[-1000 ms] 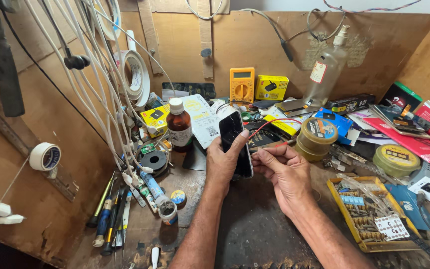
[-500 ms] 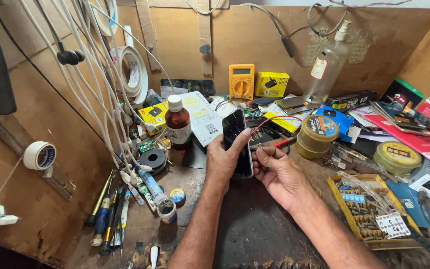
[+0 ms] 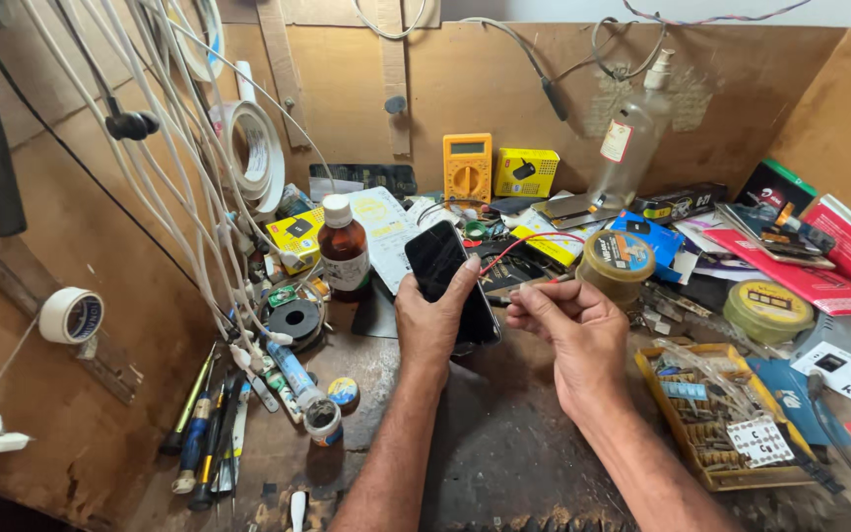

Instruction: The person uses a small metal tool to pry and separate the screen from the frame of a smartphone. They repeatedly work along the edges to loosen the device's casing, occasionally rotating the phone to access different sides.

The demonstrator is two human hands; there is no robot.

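My left hand (image 3: 432, 325) holds a black smartphone (image 3: 448, 276) upright above the dark workbench, thumb along its right edge and dark screen facing me. Just to its right, my right hand (image 3: 575, 330) has its fingers pinched together near the phone's lower right side; whether it holds a small tool or part is not visible. A red wire (image 3: 524, 244) runs behind the phone. A brown bottle with a white cap (image 3: 344, 251) stands left of the phone.
White cables (image 3: 164, 167) hang at the left over screwdrivers (image 3: 204, 433) and a solder reel (image 3: 294, 319). A yellow multimeter (image 3: 468, 167), a yellow box (image 3: 527, 172) and a clear bottle (image 3: 627, 143) stand at the back. Round tins (image 3: 621, 261) (image 3: 768, 308) and a parts tray (image 3: 711, 424) lie right.
My right hand has drawn its fingers into a pinch beside the phone. The phone and my left hand have stayed almost in place.
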